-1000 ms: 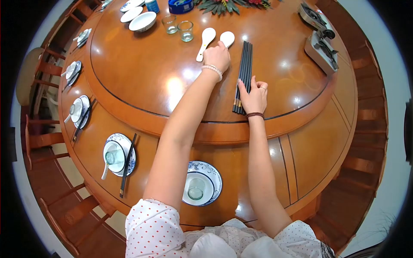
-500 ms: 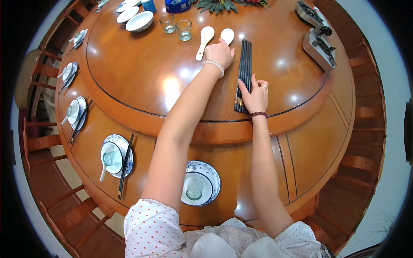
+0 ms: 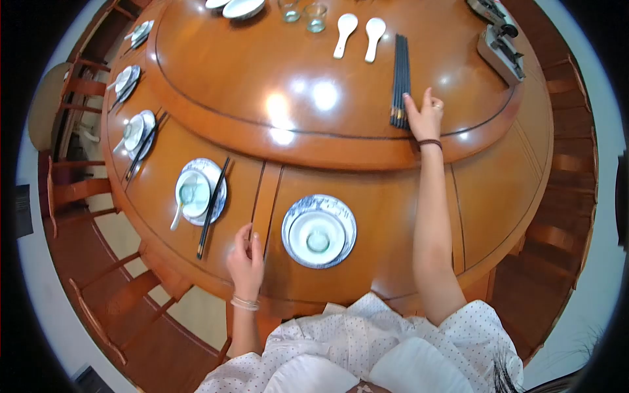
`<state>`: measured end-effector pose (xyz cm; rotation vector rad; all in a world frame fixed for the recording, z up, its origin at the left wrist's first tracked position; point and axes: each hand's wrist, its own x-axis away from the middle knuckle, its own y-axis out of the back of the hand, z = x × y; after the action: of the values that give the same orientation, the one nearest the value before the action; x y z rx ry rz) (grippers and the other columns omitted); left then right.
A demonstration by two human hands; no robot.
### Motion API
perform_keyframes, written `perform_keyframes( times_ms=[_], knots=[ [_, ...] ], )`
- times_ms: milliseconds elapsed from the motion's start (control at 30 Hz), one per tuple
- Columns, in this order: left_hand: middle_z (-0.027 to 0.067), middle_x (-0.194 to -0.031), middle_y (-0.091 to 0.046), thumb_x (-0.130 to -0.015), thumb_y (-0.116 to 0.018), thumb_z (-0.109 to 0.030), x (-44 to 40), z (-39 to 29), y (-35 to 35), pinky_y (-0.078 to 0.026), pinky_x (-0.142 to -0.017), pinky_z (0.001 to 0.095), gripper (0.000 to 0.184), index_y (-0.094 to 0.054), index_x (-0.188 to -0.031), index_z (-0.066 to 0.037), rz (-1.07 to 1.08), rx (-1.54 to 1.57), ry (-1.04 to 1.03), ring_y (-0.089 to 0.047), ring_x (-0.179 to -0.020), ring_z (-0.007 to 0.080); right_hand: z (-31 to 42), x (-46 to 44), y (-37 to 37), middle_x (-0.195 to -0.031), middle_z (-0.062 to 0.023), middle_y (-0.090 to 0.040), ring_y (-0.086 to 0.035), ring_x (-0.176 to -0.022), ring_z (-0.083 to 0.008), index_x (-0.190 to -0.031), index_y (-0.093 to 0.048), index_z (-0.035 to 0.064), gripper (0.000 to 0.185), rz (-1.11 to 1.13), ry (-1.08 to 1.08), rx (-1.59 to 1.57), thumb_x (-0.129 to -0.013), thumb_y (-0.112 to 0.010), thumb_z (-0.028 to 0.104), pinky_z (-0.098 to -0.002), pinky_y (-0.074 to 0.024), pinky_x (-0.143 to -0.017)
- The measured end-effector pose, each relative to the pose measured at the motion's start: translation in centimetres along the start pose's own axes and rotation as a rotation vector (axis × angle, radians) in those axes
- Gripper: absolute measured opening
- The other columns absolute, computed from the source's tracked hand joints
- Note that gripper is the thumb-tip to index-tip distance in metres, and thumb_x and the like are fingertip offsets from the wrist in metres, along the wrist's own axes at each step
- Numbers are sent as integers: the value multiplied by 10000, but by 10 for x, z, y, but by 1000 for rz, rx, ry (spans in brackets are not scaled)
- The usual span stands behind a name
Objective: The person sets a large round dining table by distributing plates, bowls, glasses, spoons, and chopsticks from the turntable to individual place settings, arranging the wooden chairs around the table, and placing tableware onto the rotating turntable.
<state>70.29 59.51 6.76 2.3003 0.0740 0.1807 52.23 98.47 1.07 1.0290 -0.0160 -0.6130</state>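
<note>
On the turntable lies a bundle of black chopsticks [image 3: 400, 78] with gold-banded ends. My right hand [image 3: 427, 119] is at their near right side, thumb tip against the bundle and index finger spread away; it is open, not wrapped around them. My left hand [image 3: 246, 263] is above the table's near edge, open, with loosely bent fingers and nothing visible in them. Right of it sits a blue-patterned plate [image 3: 296, 215] holding a white bowl [image 3: 337, 232] with a glass [image 3: 318, 240] inside. Two white spoons, a left one [image 3: 345, 31] and a right one [image 3: 374, 38], lie left of the chopsticks.
Left of my left hand is a place setting with a plate [image 3: 219, 196], a bowl, a glass, a spoon and black chopsticks [image 3: 213, 206]. More settings line the left rim. Two glasses and white dishes [image 3: 244, 8] stand farther back, with a portable stove [image 3: 499, 56] at right. Chairs surround the table.
My left hand has let go of the right spoon and drawn back to the near edge. My right hand stays at the chopsticks. The view has tilted down, and the spoons lie apart.
</note>
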Motion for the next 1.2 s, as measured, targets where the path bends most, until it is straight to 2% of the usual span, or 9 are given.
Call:
perform_keyframes(
  times_ms=[233, 500, 567, 700, 767, 833, 967, 1167, 1200],
  knots=[
    [81, -608, -575, -877, -469, -259, 57, -3, -40, -444, -486, 276, 411, -383, -1177, 9, 244, 424, 221, -567, -517, 168, 72, 187, 68, -904, -142, -570, -526, -865, -288, -924, -574, 12, 177, 130, 195, -429, -779, -590, 112, -350, -423, -776],
    [124, -553, -572, -872, -465, -277, 36, 8, -60, -441, -445, 322, 438, -368, -1164, 35, 340, 334, 101, -587, -477, 216, 115, 245, 83, -968, -93, -547, -539, -886, -251, -1118, -511, 124, 461, 447, 459, -217, -700, -664, 240, -338, -463, -712],
    [128, -563, -573, -877, -453, -223, 31, 17, -66, -445, -391, 301, 381, -367, -1138, 42, 412, 372, 77, -577, -433, 203, 115, 248, 71, -950, -99, -538, -544, -857, -233, -1152, -489, 132, 510, 511, 766, 16, -690, -658, 267, -329, -460, -658],
    [122, -605, -574, -883, -408, -117, 19, 19, -70, -459, -334, 266, 281, -356, -1108, 43, 572, 614, 147, -577, -428, 171, 121, 238, 60, -865, -90, -567, -544, -848, -226, -1029, -514, 95, 459, 660, 813, 190, -628, -693, 228, -345, -454, -661],
    [115, -599, -569, -882, -409, -114, 18, 19, -67, -459, -341, 264, 273, -357, -1099, 45, 580, 643, 130, -569, -423, 161, 134, 217, 86, -816, -101, -574, -544, -893, -263, -924, -516, 90, 335, 688, 734, 75, -665, -687, 218, -350, -465, -668],
    [112, -592, -563, -884, -407, -112, 10, 17, -58, -461, -355, 261, 269, -358, -1094, 48, 592, 686, 156, -563, -425, 153, 142, 197, 102, -951, -91, -543, -542, -910, -200, -997, -483, 64, 399, 824, 124, -360, -686, -705, 182, -299, -492, -656],
    [108, -613, -557, -891, -396, -112, -27, -1, -30, -458, -371, 243, 219, -380, -1041, 47, 542, 747, 108, -556, -434, 138, 132, 164, 82, -1181, -149, -441, -499, -1045, -217, -1091, -351, 44, 410, 662, -293, -1633, -753, -564, -46, -350, -480, -839],
    [103, -653, -547, -901, -383, -130, -132, -30, -3, -442, -364, 219, 224, -368, -1044, 41, 435, 877, -5, -524, -421, 114, 138, 121, 4, -1150, -152, -471, -478, -1067, -199, -1098, -347, 23, 412, 309, -364, -1836, -752, -557, -56, -324, -443, -873],
    [107, -660, -548, -900, -383, -133, -151, -30, -4, -451, -365, 223, 216, -367, -1038, 32, 414, 860, -15, -525, -418, 123, 133, 119, -15, -1145, -154, -474, -481, -1051, -191, -1100, -343, 15, 422, 203, -289, -1559, -750, -570, -50, -310, -439, -865]
  ],
)
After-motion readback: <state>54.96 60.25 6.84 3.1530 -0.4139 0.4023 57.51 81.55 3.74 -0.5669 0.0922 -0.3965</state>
